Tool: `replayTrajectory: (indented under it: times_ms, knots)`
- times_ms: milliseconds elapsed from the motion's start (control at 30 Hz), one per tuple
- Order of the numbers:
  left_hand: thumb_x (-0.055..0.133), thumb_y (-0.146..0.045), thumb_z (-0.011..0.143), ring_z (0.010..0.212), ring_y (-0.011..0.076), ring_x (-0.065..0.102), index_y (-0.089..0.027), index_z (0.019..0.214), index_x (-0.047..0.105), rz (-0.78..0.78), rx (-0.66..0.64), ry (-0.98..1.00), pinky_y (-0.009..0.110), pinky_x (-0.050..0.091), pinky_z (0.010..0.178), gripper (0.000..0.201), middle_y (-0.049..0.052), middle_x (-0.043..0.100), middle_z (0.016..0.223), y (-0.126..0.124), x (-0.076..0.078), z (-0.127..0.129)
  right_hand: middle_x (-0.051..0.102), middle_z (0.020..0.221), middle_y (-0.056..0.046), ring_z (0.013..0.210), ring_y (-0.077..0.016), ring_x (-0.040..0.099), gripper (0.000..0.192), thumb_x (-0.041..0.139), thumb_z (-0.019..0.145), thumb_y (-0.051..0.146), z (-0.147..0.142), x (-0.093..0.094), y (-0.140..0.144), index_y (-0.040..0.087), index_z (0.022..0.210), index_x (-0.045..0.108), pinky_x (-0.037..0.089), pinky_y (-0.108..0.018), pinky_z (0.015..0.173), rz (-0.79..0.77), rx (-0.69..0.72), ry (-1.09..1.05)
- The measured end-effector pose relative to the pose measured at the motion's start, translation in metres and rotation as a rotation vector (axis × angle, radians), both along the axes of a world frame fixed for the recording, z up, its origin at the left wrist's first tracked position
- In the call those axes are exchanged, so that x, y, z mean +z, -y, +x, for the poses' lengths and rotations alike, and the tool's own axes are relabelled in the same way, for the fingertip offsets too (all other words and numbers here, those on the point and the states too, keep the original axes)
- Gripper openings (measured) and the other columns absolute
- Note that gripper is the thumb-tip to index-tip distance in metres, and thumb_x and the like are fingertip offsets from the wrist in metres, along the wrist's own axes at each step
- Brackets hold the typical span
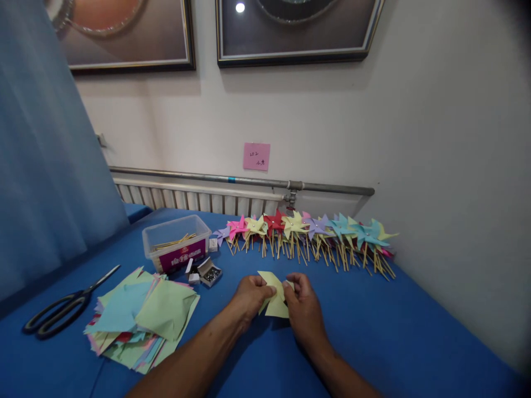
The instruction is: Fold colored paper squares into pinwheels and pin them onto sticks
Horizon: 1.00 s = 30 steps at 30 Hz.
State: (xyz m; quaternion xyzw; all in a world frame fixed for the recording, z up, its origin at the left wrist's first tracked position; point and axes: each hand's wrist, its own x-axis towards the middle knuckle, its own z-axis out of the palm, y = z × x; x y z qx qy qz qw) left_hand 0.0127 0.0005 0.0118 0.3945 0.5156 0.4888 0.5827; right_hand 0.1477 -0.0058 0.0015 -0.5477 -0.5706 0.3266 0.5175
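A pale yellow paper square [277,305], with slits cut in it, is held up between both hands just above the blue table surface. My left hand [251,296] pinches its left side, with the thumb lying across the paper near the middle. On the other side, my right hand [302,301] is closed on the right edge, thumb and fingers together at a corner. Some of the fingertips are hidden behind the paper. Beyond the hands lies a row of finished paper pinwheels [294,224] on thin wooden sticks, in several colours.
At the left lie a stack of coloured paper squares [166,309] and black-handled scissors [70,307]. Behind them stand a clear plastic tub [178,243] of sticks and a small open box [210,272] of metal pins. A pipe [332,188] and radiator run along the wall.
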Motion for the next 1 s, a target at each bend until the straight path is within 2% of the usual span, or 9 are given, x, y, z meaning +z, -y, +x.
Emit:
replayTrajectory:
  times_ms: [200,433,600,767,867,1000]
  knots:
    - [0.071,-0.018,0.061,0.045,0.0115,0.050,-0.015,0.062,0.055,-0.026,0.019,0.012,0.024,0.039,0.048,0.016,0.001,0.058,0.052,0.0001,0.0012,0.0006,0.068,0.083,-0.003,0.067,-0.0203,0.063,0.033,0.054,0.086,0.045,-0.0009,0.0069,0.0065,0.021,0.109,0.058,0.048,-0.030,0.060,0.046,0.029,0.038]
    - [0.075,-0.022,0.062,0.044,0.0107,0.048,-0.015,0.062,0.056,-0.007,-0.002,0.031,0.024,0.038,0.048,0.020,0.000,0.058,0.052,0.0012,0.0016,0.0003,0.068,0.080,-0.002,0.065,-0.0199,0.062,0.036,0.052,0.088,0.045,0.0003,0.0080,0.0052,0.021,0.114,0.057,0.048,-0.030,0.060,0.050,0.001,0.073]
    - [0.078,-0.024,0.060,0.042,0.0100,0.047,-0.015,0.062,0.055,-0.008,-0.004,0.006,0.023,0.037,0.046,0.024,-0.001,0.058,0.050,0.0011,0.0015,0.0013,0.071,0.086,-0.005,0.071,-0.0227,0.066,0.038,0.051,0.087,0.046,0.0016,0.0088,0.0036,0.021,0.113,0.058,0.049,-0.032,0.064,0.048,-0.036,0.131]
    - [0.077,-0.023,0.061,0.043,0.0104,0.048,-0.016,0.060,0.054,-0.011,0.017,-0.026,0.023,0.038,0.047,0.024,-0.001,0.057,0.050,0.0019,0.0020,0.0023,0.071,0.092,-0.008,0.086,-0.0253,0.067,0.036,0.051,0.087,0.045,0.0014,0.0102,0.0061,0.020,0.111,0.060,0.049,-0.033,0.071,0.119,-0.043,0.190]
    - [0.075,-0.022,0.061,0.044,0.0113,0.050,-0.016,0.061,0.053,-0.021,0.018,0.003,0.024,0.040,0.049,0.022,0.000,0.058,0.051,0.0026,0.0029,0.0020,0.069,0.084,-0.005,0.075,-0.0224,0.065,0.038,0.054,0.087,0.047,0.0002,0.0086,0.0077,0.021,0.115,0.059,0.049,-0.032,0.066,0.122,0.014,0.119]
    - [0.073,-0.021,0.062,0.044,0.0106,0.048,-0.017,0.061,0.053,-0.024,0.030,0.041,0.023,0.039,0.047,0.021,-0.001,0.058,0.051,0.0028,0.0062,-0.0001,0.063,0.070,0.002,0.059,-0.0181,0.059,0.057,0.059,0.085,0.050,-0.0019,0.0047,0.0051,0.021,0.132,0.046,0.046,-0.028,0.054,0.048,0.109,-0.152]
